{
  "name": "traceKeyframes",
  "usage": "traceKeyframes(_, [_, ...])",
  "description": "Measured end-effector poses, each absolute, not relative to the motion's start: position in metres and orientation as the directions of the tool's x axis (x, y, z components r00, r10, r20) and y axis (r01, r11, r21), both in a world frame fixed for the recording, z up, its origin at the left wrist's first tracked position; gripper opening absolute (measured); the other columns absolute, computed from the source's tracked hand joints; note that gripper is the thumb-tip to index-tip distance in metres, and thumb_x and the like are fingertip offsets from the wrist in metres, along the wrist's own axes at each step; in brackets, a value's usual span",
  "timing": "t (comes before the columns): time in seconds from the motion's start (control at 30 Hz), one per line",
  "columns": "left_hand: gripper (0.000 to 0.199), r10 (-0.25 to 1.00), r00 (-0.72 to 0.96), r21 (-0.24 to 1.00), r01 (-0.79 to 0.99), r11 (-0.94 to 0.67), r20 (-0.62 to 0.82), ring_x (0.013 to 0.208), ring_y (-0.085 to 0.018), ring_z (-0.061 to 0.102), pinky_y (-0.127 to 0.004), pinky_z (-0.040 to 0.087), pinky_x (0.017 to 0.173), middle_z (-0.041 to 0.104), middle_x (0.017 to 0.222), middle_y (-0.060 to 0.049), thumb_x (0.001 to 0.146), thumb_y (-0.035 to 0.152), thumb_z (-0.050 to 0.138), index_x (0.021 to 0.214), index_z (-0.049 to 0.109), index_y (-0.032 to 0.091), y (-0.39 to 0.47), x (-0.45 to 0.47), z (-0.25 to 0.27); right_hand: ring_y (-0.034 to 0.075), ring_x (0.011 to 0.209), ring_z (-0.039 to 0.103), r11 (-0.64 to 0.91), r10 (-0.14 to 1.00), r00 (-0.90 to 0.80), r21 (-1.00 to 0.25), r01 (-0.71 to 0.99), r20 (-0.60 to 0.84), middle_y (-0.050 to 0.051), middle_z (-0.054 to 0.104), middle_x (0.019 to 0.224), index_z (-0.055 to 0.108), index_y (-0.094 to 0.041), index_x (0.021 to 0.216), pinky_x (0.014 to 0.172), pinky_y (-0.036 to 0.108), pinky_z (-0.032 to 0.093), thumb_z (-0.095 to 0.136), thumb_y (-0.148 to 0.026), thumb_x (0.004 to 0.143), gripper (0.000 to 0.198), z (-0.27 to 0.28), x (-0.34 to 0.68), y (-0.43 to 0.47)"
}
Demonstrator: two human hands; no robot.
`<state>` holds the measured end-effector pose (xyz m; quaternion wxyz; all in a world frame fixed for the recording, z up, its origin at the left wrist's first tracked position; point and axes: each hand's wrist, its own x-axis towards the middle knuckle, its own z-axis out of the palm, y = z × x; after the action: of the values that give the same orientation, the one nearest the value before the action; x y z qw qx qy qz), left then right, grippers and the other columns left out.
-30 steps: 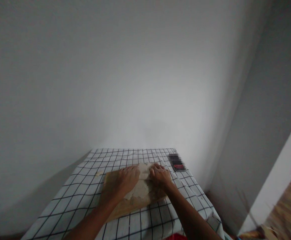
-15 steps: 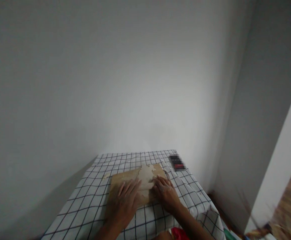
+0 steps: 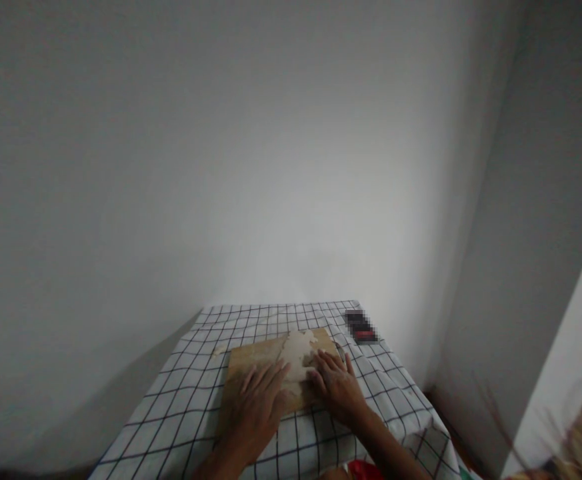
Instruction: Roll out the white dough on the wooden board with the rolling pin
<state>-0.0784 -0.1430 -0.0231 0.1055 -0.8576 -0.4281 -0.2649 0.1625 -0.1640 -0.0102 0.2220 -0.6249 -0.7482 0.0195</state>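
A wooden board (image 3: 251,356) lies on a table covered with a black-and-white checked cloth (image 3: 191,373). A flat, pale sheet of dough (image 3: 298,348) is spread over the board's right half. My left hand (image 3: 258,407) lies flat on the board's near edge, fingers apart, fingertips at the dough's near side. My right hand (image 3: 337,387) rests palm down at the dough's near right edge, fingers spread on it. Neither hand grips anything.
A small dark object with a red strip (image 3: 361,328), blurred out, lies on the cloth at the far right. A small dough scrap (image 3: 217,349) sits left of the board. White walls stand close behind and to the right. Something red (image 3: 363,469) shows at the bottom edge.
Both hands have drawn back from the dough's middle toward the near edge of the board. The dough now looks flatter and more spread. The view has shifted slightly.
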Motion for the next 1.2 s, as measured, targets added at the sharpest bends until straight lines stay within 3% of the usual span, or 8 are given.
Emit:
traceKeyframes(0.2, [0.048, 0.719, 0.496, 0.067, 0.8, -0.597, 0.486, 0.135, -0.026, 0.06, -0.051, 0.041, 0.119, 0.066, 0.147, -0.004, 0.107, 0.031, 0.034, 0.142, 0.065, 0.03, -0.105, -0.068, -0.009, 0.027, 0.153, 0.038, 0.188, 0.948, -0.113, -0.234, 0.954, 0.298, 0.007, 0.048, 0.162, 0.054, -0.031, 0.15, 0.126, 0.071, 0.016, 0.028, -0.044, 0.113, 0.047, 0.0, 0.161, -0.119])
traceKeyframes(0.37, [0.047, 0.762, 0.452, 0.089, 0.832, -0.548, 0.465, 0.137, -0.028, 0.057, -0.053, 0.034, 0.123, 0.067, 0.146, -0.006, 0.109, 0.035, 0.032, 0.137, 0.068, 0.026, -0.068, -0.056, -0.004, 0.026, 0.147, 0.045, 0.161, 0.954, -0.099, -0.207, 0.965, 0.282, 0.008, 0.056, 0.155, 0.058, -0.031, 0.141, 0.122, 0.072, 0.023, 0.024, -0.044, 0.113, 0.046, 0.009, 0.162, -0.088])
traceKeyframes(0.6, [0.048, 0.839, 0.426, 0.104, 0.869, -0.483, 0.338, 0.139, -0.032, 0.055, -0.058, 0.033, 0.121, 0.063, 0.15, -0.011, 0.108, 0.035, 0.033, 0.143, 0.063, 0.025, -0.021, -0.043, 0.007, 0.029, 0.154, 0.034, 0.141, 0.982, -0.122, -0.13, 0.981, 0.145, 0.012, 0.044, 0.164, 0.05, -0.03, 0.151, 0.119, 0.069, 0.032, 0.026, -0.04, 0.112, 0.046, 0.021, 0.173, -0.05])
traceKeyframes(0.9, [0.057, 0.869, 0.44, 0.269, 0.829, -0.49, 0.227, 0.137, -0.026, 0.057, -0.045, 0.039, 0.118, 0.065, 0.146, -0.012, 0.11, 0.047, 0.023, 0.135, 0.066, 0.02, 0.053, -0.034, 0.009, 0.03, 0.157, 0.028, 0.106, 0.984, -0.063, -0.261, 0.959, 0.168, 0.015, 0.041, 0.165, 0.048, -0.026, 0.153, 0.121, 0.074, 0.023, 0.013, -0.051, 0.112, 0.059, 0.023, 0.183, 0.008])
traceKeyframes(1.2, [0.06, 0.893, 0.397, 0.201, 0.876, -0.438, 0.213, 0.119, -0.028, 0.065, -0.043, 0.046, 0.104, 0.075, 0.124, -0.015, 0.11, 0.044, 0.019, 0.12, 0.071, 0.017, 0.082, -0.022, 0.022, 0.03, 0.151, 0.037, 0.066, 0.987, -0.017, -0.301, 0.951, 0.162, 0.013, 0.046, 0.162, 0.052, -0.025, 0.152, 0.12, 0.066, 0.031, 0.008, -0.057, 0.111, 0.068, 0.022, 0.191, 0.047])
